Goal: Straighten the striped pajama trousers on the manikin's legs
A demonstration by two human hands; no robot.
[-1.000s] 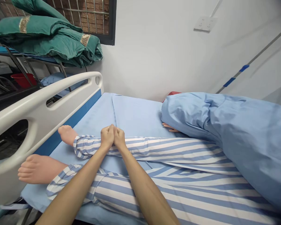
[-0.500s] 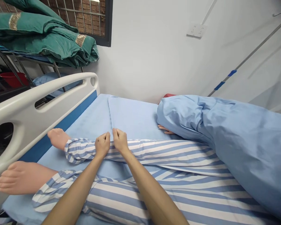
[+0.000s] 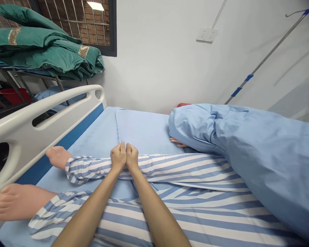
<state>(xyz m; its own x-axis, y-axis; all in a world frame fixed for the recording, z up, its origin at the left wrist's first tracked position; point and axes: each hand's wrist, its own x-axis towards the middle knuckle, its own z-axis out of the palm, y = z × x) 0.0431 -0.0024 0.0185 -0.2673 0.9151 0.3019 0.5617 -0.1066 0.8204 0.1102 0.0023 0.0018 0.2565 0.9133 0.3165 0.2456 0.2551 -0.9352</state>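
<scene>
A patient manikin lies on the bed with its legs in blue-and-white striped trousers. Both of my fists rest side by side on the far trouser leg (image 3: 170, 168), pinching its cloth. These are my left hand (image 3: 117, 157) and my right hand (image 3: 132, 157), knuckles touching. The far bare foot (image 3: 58, 157) sticks out to their left. The near leg (image 3: 195, 214) lies under my forearms, and its foot (image 3: 18, 201) is at the left edge. A rolled blue quilt (image 3: 247, 144) hides the upper body, and a manikin hand (image 3: 178, 142) shows beneath it.
A white bed rail (image 3: 41, 123) with a blue strip runs along the left side of the light blue sheet (image 3: 141, 130). Behind it stand a metal rack with folded green quilts (image 3: 46, 56) and a red basin (image 3: 14, 96). A white wall (image 3: 157, 58) backs the bed.
My hands came slightly apart, then closed together again on the trouser leg. The whole scene has slid left in view as my head turned right.
</scene>
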